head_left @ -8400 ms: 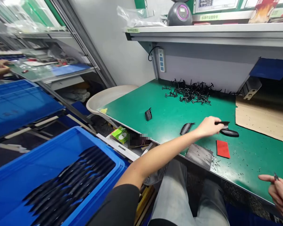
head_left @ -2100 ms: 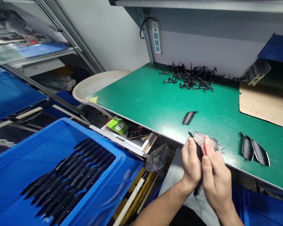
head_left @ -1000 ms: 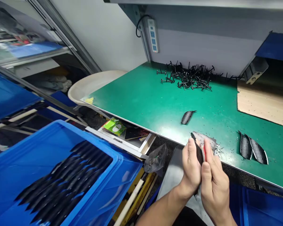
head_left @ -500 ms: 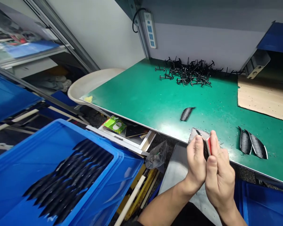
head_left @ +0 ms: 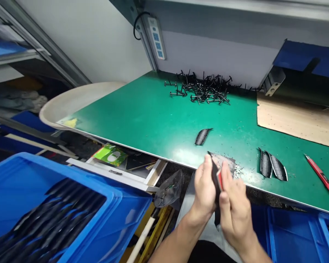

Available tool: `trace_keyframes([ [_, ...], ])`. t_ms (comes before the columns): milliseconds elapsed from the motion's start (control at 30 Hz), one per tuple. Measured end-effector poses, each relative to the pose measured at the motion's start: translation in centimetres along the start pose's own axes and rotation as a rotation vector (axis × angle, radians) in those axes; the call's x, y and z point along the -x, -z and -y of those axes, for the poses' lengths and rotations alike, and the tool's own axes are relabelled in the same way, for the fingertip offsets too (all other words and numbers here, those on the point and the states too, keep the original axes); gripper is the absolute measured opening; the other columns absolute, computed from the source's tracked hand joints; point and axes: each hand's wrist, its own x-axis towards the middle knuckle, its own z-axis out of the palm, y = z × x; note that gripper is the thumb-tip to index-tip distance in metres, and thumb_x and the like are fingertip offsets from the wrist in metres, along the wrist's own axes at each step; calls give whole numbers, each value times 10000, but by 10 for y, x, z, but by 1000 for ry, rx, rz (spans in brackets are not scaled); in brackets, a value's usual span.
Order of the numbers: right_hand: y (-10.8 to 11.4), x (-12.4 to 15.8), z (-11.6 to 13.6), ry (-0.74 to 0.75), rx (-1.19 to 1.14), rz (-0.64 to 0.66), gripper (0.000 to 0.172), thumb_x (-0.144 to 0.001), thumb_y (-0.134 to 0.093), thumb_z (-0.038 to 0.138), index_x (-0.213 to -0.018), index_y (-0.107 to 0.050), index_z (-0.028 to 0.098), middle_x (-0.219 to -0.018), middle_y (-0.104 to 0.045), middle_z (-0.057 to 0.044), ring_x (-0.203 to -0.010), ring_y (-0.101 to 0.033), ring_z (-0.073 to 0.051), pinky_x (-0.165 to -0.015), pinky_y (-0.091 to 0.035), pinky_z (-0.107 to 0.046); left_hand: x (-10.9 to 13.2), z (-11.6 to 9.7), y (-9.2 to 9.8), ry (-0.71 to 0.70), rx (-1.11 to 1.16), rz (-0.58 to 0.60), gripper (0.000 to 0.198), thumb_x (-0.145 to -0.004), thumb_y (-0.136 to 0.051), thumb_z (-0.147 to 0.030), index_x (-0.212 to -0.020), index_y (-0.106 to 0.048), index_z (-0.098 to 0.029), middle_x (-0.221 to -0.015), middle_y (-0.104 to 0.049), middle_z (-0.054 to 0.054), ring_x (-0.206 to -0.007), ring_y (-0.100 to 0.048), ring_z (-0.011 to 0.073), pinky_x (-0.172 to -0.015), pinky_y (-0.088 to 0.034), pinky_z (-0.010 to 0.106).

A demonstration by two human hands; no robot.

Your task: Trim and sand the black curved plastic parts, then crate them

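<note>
At the table's front edge my left hand [head_left: 205, 188] is closed around a black curved plastic piece [head_left: 215, 173], its thin tip rising above the fingers. My right hand [head_left: 235, 208] grips a small flat block [head_left: 219, 180] with a red side and a pale edge, held against the piece; its far face is hidden. Beneath the fingertips a grey sheet [head_left: 229, 163] lies on the green table [head_left: 142, 117]. One ribbed black shell [head_left: 202, 137] rests beyond my hands. Two similar shells [head_left: 272, 166] lie side by side to the right.
A red utility knife [head_left: 321, 176] lies at the right. Black T-shaped parts [head_left: 205, 87] are heaped at the back, near a cardboard sheet [head_left: 293, 120]. At left, a blue bin [head_left: 117, 215] holds rows of black pieces. An open drawer [head_left: 128, 177] sits below the tabletop.
The view has swung right, bringing the whole red knife into sight. Both hands stay together around the black piece and block, with more of the black piece showing between them.
</note>
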Motion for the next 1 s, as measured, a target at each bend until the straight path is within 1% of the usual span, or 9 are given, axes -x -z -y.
trace_keyframes([
  [67, -3, 1, 2, -42, 2, -9, 540, -1082, -345, 239, -1606, -221, 199, -1504, -458, -143, -1309, -537, -270, -913, -491, -392, 0, 0, 0, -12, 24, -47, 657, -683, -675, -804, -634, -469, -182, -558, -431, -41, -505, -408, 90, -486, -376, 225],
  [233, -7, 3, 3, -67, -50, -2, 520, -1090, -343, 270, -1600, -250, 225, -1538, -418, -123, -1325, -519, -256, -925, -477, -378, 2, 8, 2, -103, 11, -64, 661, -711, -628, -825, -614, -455, -194, -575, -449, -19, -538, -429, 110, -506, -395, 240],
  [400, -8, 3, 3, -117, -78, -21, 487, -1105, -308, 294, -1590, -282, 264, -1546, -415, -79, -1309, -526, -231, -959, -436, -363, 4, 15, 5, -144, -25, -40, 651, -743, -620, -805, -637, -499, -175, -600, -467, -8, -565, -410, 104, -526, -376, 229],
  [533, -8, 3, 5, -122, -53, -48, 485, -1108, -295, 300, -1591, -283, 252, -1512, -468, -82, -1203, -595, -210, -872, -456, -330, 5, 14, 6, -159, -14, -50, 661, -757, -588, -817, -615, -458, -184, -565, -393, -27, -535, -360, 102, -508, -346, 238],
  [633, -8, 4, 6, -78, -29, -59, 485, -1106, -313, 309, -1587, -293, 254, -1524, -447, -93, -1215, -585, -239, -897, -438, -359, 6, 12, 7, -148, -55, 1, 650, -766, -579, -813, -636, -494, -182, -577, -420, -14, -560, -391, 117, -526, -355, 247],
  [733, -8, 7, 6, -54, -18, -64, 493, -1105, -317, 312, -1591, -280, 235, -1503, -471, -115, -1105, -638, -224, -824, -449, -340, 6, 10, 10, -155, -54, -41, 645, -771, -578, -809, -637, -452, -190, -585, -398, -23, -559, -363, 111, -523, -335, 244],
  [800, -8, 8, 6, -44, 9, -83, 492, -1102, -336, 307, -1587, -294, 241, -1484, -492, -121, -1064, -654, -225, -801, -442, -340, 6, 8, 11, -135, -84, 3, 640, -776, -579, -802, -643, -444, -191, -588, -396, -25, -554, -347, 107, -520, -329, 244],
  [867, -7, 7, 4, -3, 21, -84, 497, -1097, -350, 300, -1588, -292, 244, -1498, -471, -126, -1138, -632, -255, -840, -430, -365, 6, 7, 12, -109, -127, 73, 633, -781, -582, -795, -653, -465, -187, -592, -413, -20, -559, -360, 110, -524, -338, 246],
  [1000, -5, 4, 2, 20, 31, -61, 502, -1100, -337, 285, -1592, -276, 211, -1493, -474, -135, -1172, -619, -252, -835, -416, -354, 4, 4, 13, -130, -152, 56, 633, -790, -571, -793, -656, -447, -186, -602, -400, -27, -565, -356, 104, -524, -337, 233],
])
